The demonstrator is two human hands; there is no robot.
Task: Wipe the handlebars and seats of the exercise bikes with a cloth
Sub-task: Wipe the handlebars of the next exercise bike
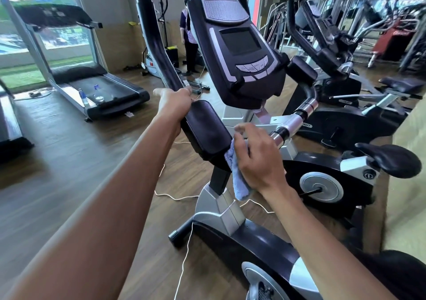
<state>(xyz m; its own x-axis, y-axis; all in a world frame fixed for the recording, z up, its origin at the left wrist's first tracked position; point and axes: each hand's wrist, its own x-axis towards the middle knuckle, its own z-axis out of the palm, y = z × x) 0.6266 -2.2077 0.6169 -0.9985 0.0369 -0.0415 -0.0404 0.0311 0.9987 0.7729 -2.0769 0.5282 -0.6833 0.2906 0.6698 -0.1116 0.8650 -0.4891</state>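
Treadmill (92,85) left, console (239,43) ahead

The left hand's (175,101) fingers curl out of sight behind the handlebar (159,46), whose top the upper edge cuts off. Much of the blue cloth (239,179) is covered by the right hand (255,156). The console's (239,46) button labels are too small to read.
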